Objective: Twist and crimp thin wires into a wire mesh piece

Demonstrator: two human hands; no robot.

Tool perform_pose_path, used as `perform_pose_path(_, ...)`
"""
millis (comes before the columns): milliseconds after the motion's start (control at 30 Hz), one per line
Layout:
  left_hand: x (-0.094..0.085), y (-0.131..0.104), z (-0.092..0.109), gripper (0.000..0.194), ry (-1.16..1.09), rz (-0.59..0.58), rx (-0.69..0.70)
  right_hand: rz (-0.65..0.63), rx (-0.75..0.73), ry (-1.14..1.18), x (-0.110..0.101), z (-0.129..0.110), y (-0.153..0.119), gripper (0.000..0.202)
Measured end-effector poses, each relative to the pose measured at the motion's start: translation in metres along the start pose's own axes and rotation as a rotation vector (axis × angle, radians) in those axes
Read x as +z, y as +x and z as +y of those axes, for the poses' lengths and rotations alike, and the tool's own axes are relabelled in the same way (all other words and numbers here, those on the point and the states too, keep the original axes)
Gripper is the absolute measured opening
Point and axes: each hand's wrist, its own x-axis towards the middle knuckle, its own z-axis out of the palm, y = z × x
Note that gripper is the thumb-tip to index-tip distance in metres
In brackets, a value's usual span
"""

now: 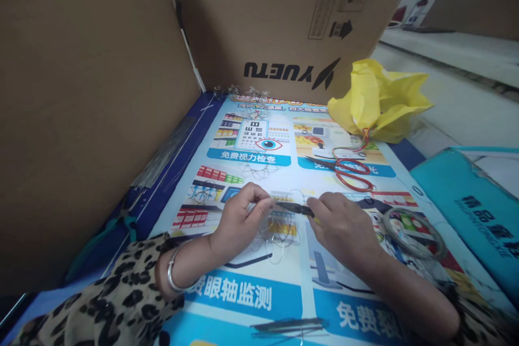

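My right hand (344,227) is wrapped round needle-nose pliers (292,207), whose dark jaws point left toward the other hand. A bit of yellow handle shows at the fingers. Thumb and forefinger of my left hand (242,217) pinch a thin wire at the tip of the jaws; its held end is hidden by the fingers. Below the pliers, a tangle of fine bent wire (279,233) shows against the printed sheet (279,262); whether it hangs from the held wire I cannot tell. Red-handled scissors (353,168) lie beyond my right hand.
Cardboard panels (284,21) stand at the back and left. A wire coil (413,233) lies right, near a teal box (474,211). Yellow crumpled material (377,100) sits back right. Straight wires (290,326) lie in front; teal-handled pliers (113,224) rest at left.
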Motion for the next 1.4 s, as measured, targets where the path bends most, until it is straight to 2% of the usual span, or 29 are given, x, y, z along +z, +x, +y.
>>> perform_pose_path(333,-0.0004,0.0023,0.0024,0.011,0.017,0.028,-0.015,-0.093,0.086,0.195,0.0015,0.0004,0.0012,0.013)
perform_pose_path(933,0.0057,-0.0014,-0.0016,0.012,-0.122,0.060,-0.063,-0.092,0.119,0.127,-0.0008,-0.0045,0.0044,0.013)
perform_pose_path(1400,0.0078,-0.0051,-0.0003,0.012,-0.152,0.022,-0.050,-0.123,0.122,0.080,-0.0026,-0.0068,0.0047,0.011)
